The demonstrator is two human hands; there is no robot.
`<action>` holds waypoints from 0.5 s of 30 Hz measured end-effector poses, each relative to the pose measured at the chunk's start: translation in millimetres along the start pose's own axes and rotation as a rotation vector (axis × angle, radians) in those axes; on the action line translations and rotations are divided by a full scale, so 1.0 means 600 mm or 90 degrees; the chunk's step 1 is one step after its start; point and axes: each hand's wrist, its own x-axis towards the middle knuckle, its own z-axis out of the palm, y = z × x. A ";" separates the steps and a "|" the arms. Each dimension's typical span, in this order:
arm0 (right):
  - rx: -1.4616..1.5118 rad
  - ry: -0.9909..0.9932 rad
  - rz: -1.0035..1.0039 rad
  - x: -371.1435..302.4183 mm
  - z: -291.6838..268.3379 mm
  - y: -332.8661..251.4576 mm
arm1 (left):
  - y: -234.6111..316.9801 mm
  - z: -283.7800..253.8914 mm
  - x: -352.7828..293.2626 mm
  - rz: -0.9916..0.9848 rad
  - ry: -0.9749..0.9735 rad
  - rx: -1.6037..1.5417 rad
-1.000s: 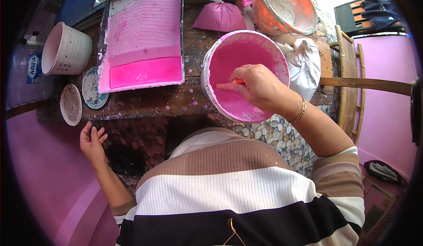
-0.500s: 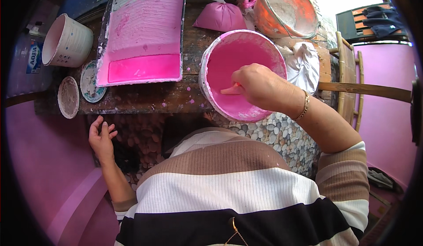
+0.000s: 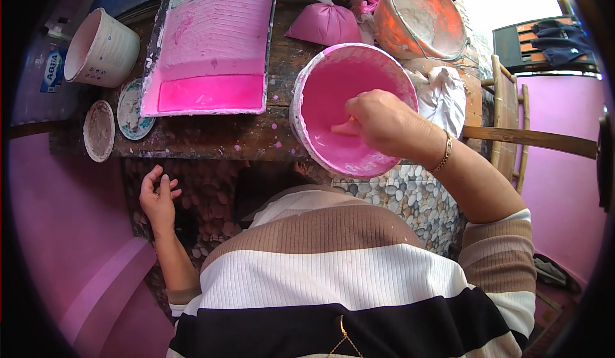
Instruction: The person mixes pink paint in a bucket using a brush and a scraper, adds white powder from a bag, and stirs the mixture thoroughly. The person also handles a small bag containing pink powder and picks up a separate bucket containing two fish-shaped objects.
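My right hand (image 3: 389, 126) is closed and reaches over the rim of a paint bucket (image 3: 296, 111) at the table's front edge. It grips a short pink stick-like tool (image 3: 344, 129), whose lower end points down at the pink paint (image 3: 333, 145). Most of that tool is hidden by the fist, so its exact kind does not show. My left hand (image 3: 160, 203) hangs just off the near edge of the table, fingers apart and loosely bent, holding nothing. A black paint tray (image 3: 211, 44) with a pool of bright pink paint in its near end lies left of the bucket.
Behind the bucket sit a tied plastic bag of pink paint (image 3: 325, 23) and an orange bucket (image 3: 387, 28) with a wire handle. A white cloth (image 3: 445, 98) lies to the right. At left stand a whitish tub (image 3: 106, 50) and two round lids, one a paint-smeared lid (image 3: 133, 117).
Inside the bucket, my right hand and the tool have shifted slightly. My left hand has moved a little to the right, still empty. The view has tilted slightly.
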 end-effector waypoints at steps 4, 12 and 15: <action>0.067 0.083 -0.041 0.022 0.009 -0.019 | -0.006 0.019 -0.008 -0.016 -0.032 0.002; -0.135 0.163 -0.016 0.034 0.001 0.024 | -0.011 0.048 -0.037 -0.030 -0.072 0.023; -0.084 0.050 0.058 0.018 -0.008 0.005 | -0.030 0.046 -0.038 -0.036 -0.070 0.013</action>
